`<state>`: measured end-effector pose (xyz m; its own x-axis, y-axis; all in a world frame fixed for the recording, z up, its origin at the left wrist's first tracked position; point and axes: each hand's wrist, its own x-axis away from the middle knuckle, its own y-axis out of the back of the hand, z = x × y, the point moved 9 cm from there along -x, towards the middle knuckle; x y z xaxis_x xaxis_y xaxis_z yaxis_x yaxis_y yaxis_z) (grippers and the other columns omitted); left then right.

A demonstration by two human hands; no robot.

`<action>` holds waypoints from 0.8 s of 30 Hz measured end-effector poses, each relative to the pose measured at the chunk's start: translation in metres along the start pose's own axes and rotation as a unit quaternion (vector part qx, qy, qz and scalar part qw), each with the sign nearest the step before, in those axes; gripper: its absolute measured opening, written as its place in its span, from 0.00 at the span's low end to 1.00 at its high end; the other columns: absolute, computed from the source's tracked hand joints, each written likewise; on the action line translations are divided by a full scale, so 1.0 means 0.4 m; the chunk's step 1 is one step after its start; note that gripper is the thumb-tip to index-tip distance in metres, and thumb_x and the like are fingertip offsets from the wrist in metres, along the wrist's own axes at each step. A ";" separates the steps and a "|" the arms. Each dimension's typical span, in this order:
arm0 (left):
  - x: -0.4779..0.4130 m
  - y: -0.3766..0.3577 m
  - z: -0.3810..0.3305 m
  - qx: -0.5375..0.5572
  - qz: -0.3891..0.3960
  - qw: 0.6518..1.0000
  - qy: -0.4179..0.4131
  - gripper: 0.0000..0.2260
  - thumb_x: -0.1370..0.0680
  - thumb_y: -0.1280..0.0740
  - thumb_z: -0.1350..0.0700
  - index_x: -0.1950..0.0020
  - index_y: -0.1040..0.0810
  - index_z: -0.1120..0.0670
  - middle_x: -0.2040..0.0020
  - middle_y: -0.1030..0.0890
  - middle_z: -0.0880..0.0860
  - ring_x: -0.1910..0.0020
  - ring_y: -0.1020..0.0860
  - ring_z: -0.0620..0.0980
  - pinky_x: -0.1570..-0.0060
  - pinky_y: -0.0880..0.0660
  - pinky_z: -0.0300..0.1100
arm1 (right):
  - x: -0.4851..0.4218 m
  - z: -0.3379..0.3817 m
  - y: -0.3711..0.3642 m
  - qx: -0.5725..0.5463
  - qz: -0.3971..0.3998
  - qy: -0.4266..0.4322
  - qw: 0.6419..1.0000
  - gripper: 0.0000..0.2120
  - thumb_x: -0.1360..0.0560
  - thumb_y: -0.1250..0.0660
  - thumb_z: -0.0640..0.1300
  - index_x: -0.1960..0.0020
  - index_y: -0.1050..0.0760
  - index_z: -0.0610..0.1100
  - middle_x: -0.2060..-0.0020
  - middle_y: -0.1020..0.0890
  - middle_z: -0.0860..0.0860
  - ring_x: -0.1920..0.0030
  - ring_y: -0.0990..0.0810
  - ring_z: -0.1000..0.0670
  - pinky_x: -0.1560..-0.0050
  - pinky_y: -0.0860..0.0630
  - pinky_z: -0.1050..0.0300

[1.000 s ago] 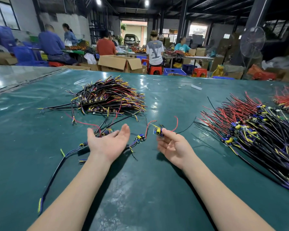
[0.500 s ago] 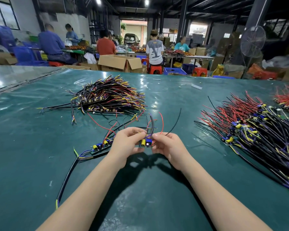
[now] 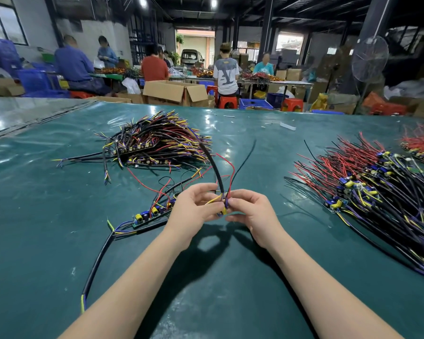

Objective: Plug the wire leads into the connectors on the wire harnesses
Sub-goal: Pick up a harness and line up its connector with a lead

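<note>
1. Right, both hands are up off the bench and meeting in the middle. The left hand (image 3: 194, 209) pinches a yellow lead (image 3: 213, 200) just where it reaches a small circuit board (image 3: 224, 209). The right hand (image 3: 251, 211) grips that board from the other side, fingers curled in tight.
2. That board sits between the fingertips, lifted clear of the green bench (image 3: 206, 289). I'd say it is raised close to the eyes so the lead's tip can be lined up with its connector, which is too small to make out.
3. A black cable (image 3: 213, 165) and a red lead (image 3: 231, 165) arc upward out of the grip, probably so they stay out of the fingers' way.
4. Just left of the hands, a strip of boards (image 3: 152, 214) with yellow components lies flat on the bench. It looks like the same harness, worked one board at a time.
5. A heap of harnesses (image 3: 157, 145) sits beyond the left hand. A bigger heap with red leads (image 3: 367, 189) fans out to the right, within easy reach. Which is stock and which is finished, I cannot tell.
6. On writing: nothing on the boards or wires can be read. A person's shirt (image 3: 227, 77) at the far tables carries a large letter-like print, but I cannot read it.
</note>
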<state>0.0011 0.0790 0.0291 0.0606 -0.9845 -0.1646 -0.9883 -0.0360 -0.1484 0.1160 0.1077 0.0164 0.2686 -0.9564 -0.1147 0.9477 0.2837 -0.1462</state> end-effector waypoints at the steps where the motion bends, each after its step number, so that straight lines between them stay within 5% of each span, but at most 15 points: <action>1: 0.001 -0.005 0.001 -0.013 0.006 1.000 -0.001 0.13 0.27 0.34 0.70 0.52 0.24 0.53 0.62 0.22 0.51 0.63 0.22 0.46 0.59 0.23 0.41 | 0.000 -0.001 -0.002 0.006 0.001 0.000 1.000 0.10 0.26 0.38 0.30 0.61 0.22 0.41 0.72 0.19 0.52 0.71 0.23 0.56 0.69 0.23 0.63; 8: 0.005 -0.024 -0.028 -0.046 0.080 0.994 -0.063 0.13 0.27 0.35 0.71 0.54 0.21 0.54 0.57 0.18 0.49 0.55 0.22 0.45 0.50 0.26 0.37 | -0.004 -0.006 0.032 -0.017 -0.067 -0.015 0.997 0.10 0.27 0.35 0.33 0.67 0.24 0.41 0.76 0.22 0.52 0.73 0.26 0.55 0.71 0.24 0.63; 12: 0.016 -0.060 -0.012 0.019 0.211 0.977 -0.005 0.15 0.38 0.39 0.52 0.57 0.17 0.53 0.54 0.16 0.45 0.50 0.21 0.41 0.48 0.27 0.38 | -0.005 -0.006 0.093 -0.104 -0.170 -0.001 0.980 0.12 0.26 0.36 0.32 0.67 0.26 0.39 0.79 0.24 0.52 0.75 0.26 0.57 0.73 0.24 0.64; 15: 0.034 -0.091 0.024 -0.137 0.261 0.955 0.016 0.13 0.33 0.39 0.54 0.68 0.16 0.53 0.62 0.16 0.43 0.57 0.21 0.38 0.48 0.26 0.38 | -0.001 -0.003 0.105 -0.104 -0.202 0.015 0.974 0.12 0.25 0.36 0.32 0.67 0.27 0.39 0.80 0.25 0.52 0.78 0.27 0.56 0.74 0.25 0.65; 17: 0.023 -0.082 0.039 -0.196 0.188 0.962 0.017 0.19 0.25 0.38 0.50 0.73 0.19 0.55 0.70 0.18 0.47 0.65 0.21 0.42 0.54 0.25 0.39 | 0.001 0.003 0.096 -0.058 -0.203 0.036 0.977 0.12 0.25 0.37 0.31 0.67 0.27 0.39 0.76 0.26 0.48 0.76 0.26 0.53 0.74 0.24 0.63; 19: 0.010 -0.053 0.054 -0.143 0.084 0.985 0.048 0.18 0.23 0.37 0.47 0.70 0.25 0.56 0.73 0.22 0.49 0.68 0.23 0.47 0.64 0.23 0.41 | 0.005 0.009 0.083 0.021 -0.210 0.059 0.976 0.13 0.25 0.37 0.32 0.68 0.28 0.41 0.73 0.27 0.46 0.71 0.28 0.49 0.73 0.25 0.61; 22: 0.004 -0.030 0.072 -0.108 0.023 0.989 0.093 0.09 0.24 0.33 0.52 0.58 0.29 0.55 0.62 0.23 0.53 0.70 0.24 0.47 0.74 0.24 0.39 | 0.013 0.021 0.066 0.123 -0.224 0.091 0.963 0.15 0.26 0.36 0.33 0.69 0.28 0.45 0.74 0.28 0.49 0.72 0.29 0.53 0.74 0.26 0.61; 24: 0.005 -0.035 0.078 -0.086 0.046 0.986 0.132 0.07 0.22 0.37 0.51 0.55 0.27 0.54 0.57 0.23 0.54 0.72 0.23 0.47 0.74 0.24 0.39 | 0.015 0.027 0.045 0.174 -0.207 0.099 0.958 0.13 0.27 0.35 0.35 0.69 0.27 0.43 0.74 0.26 0.48 0.69 0.28 0.50 0.65 0.22 0.47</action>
<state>0.0195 0.0830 0.0005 -0.0468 -0.9946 0.0930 -0.9984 0.0494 0.0260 0.1368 0.1065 0.0239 -0.1478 -0.9403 -0.3067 0.9754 -0.1899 0.1123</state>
